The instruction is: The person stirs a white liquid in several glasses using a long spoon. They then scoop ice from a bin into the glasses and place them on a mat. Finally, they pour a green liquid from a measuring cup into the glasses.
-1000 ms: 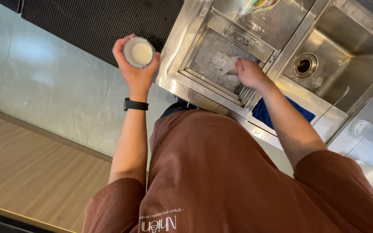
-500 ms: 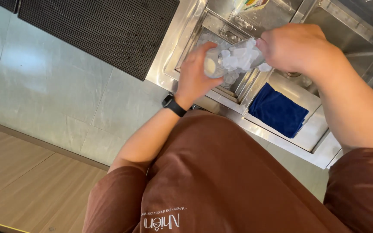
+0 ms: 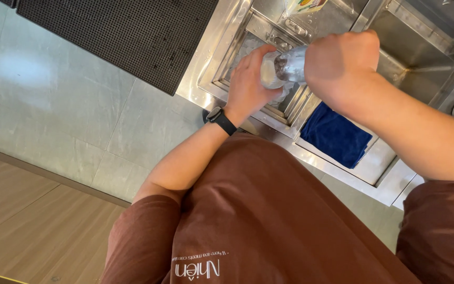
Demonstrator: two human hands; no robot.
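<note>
Transfer step, by my reading: my left hand (image 3: 248, 84) grips a small cup (image 3: 269, 71) above the steel ice bin (image 3: 222, 68), my right hand (image 3: 340, 66) tips a clear scoop (image 3: 289, 64) into it, so steady alignment comes next.

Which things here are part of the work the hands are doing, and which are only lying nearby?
In use:
left hand holding a pale cup
right hand tipping a clear scoop into the cup
steel ice bin beneath them

Lying about:
blue cloth
black mesh mat
steel sink
</note>
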